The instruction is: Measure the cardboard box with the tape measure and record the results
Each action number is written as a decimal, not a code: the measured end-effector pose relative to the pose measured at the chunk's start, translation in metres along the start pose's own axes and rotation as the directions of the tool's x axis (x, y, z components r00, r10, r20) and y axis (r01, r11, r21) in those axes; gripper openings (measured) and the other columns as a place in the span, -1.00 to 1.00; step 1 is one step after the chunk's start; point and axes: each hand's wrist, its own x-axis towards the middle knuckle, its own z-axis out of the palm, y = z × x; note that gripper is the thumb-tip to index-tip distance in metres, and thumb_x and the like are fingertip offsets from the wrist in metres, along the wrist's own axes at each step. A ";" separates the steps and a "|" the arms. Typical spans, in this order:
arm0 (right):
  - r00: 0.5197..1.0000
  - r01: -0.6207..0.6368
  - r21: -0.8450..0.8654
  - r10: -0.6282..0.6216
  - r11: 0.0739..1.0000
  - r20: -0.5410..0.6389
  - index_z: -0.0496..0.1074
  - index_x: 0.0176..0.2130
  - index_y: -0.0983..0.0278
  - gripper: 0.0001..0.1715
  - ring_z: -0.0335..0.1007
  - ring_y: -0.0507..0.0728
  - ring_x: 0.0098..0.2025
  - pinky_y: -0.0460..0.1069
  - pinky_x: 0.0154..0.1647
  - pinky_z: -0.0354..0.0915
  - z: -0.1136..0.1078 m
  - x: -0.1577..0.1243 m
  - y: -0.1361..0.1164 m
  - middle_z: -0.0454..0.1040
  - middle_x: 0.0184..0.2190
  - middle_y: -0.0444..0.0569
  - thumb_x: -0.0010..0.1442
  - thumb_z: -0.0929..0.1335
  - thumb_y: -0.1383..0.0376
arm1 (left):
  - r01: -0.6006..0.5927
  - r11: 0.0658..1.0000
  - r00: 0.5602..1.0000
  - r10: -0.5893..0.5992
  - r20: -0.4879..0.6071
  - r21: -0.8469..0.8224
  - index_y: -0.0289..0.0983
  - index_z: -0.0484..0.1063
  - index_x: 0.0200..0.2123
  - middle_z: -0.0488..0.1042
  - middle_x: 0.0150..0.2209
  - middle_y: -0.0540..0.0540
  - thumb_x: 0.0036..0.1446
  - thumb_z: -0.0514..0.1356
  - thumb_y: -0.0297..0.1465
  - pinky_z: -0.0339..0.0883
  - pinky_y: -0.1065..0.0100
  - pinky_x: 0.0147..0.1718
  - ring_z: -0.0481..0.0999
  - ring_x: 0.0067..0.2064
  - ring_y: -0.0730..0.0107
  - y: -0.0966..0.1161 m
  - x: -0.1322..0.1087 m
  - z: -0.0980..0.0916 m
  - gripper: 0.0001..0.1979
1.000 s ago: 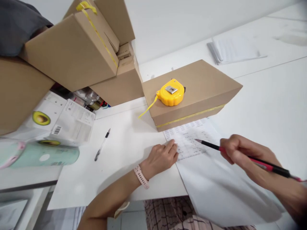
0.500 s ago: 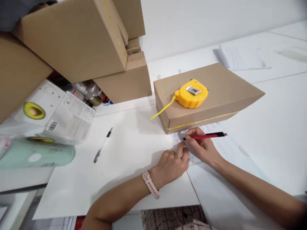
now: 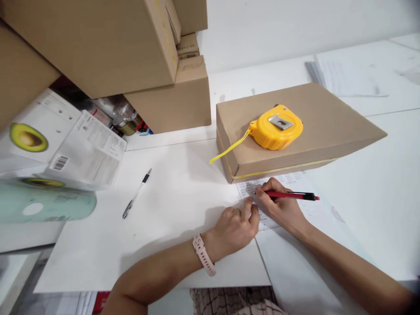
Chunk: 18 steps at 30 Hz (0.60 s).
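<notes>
My right hand (image 3: 284, 208) is closed round a red and black pen (image 3: 288, 195), its tip on a printed sheet (image 3: 267, 225). My left hand (image 3: 236, 225), with a pink strap (image 3: 204, 254) at the wrist, rests at the sheet's left edge. Its index finger reaches towards the pen tip; the other fingers are loosely bent, and nothing shows in them. Just beyond both hands lies a flat cardboard box (image 3: 302, 113), which covers the top of the sheet. On that box sits a yellow tape measure (image 3: 277, 127) with a yellow wrist cord.
To the left, a clear pen with a black grip (image 3: 137, 192) lies on the white table (image 3: 177, 188). Stacked cardboard boxes (image 3: 177, 105), white cartons with avocado pictures (image 3: 82, 148) and a mint-green container (image 3: 62, 203) crowd the left side. Papers (image 3: 354, 74) lie at the back right.
The view has shifted slightly, so the box and tape measure appear farther right. My right hand still holds the pen on the sheet, its tip slightly moved; my left hand stays in place.
</notes>
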 end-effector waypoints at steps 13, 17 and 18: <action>1.000 -0.018 -0.043 0.019 0.999 0.012 0.22 -0.45 0.17 -0.68 0.15 0.03 -0.54 -0.02 -0.52 0.15 0.000 0.000 -0.001 0.27 -0.58 -0.19 0.25 0.35 0.13 | 0.015 1.000 1.000 -0.015 -0.013 -0.004 -0.43 0.55 -0.09 0.62 -0.03 -0.34 0.24 0.16 -0.45 0.42 0.31 -0.57 0.54 -0.53 0.40 -0.001 0.000 -0.001 -0.75; 0.999 -0.012 -0.016 0.012 1.000 0.039 0.21 -0.45 0.17 -0.69 0.17 0.03 -0.53 -0.03 -0.51 0.17 0.001 -0.001 -0.001 0.28 -0.58 -0.19 0.25 0.35 0.15 | 0.022 1.000 0.999 -0.022 -0.024 -0.008 -0.42 0.55 -0.08 0.63 -0.03 -0.33 0.24 0.16 -0.45 0.42 0.30 -0.57 0.55 -0.52 0.38 0.000 0.000 0.000 -0.75; 0.999 -0.011 -0.012 0.011 1.000 0.034 0.21 -0.45 0.17 -0.68 0.16 0.03 -0.53 -0.03 -0.51 0.16 0.001 -0.001 -0.001 0.28 -0.58 -0.19 0.25 0.35 0.15 | 0.023 1.000 0.999 -0.024 -0.023 -0.010 -0.42 0.55 -0.08 0.62 -0.03 -0.33 0.24 0.17 -0.44 0.42 0.30 -0.57 0.56 -0.51 0.37 0.000 0.000 -0.001 -0.74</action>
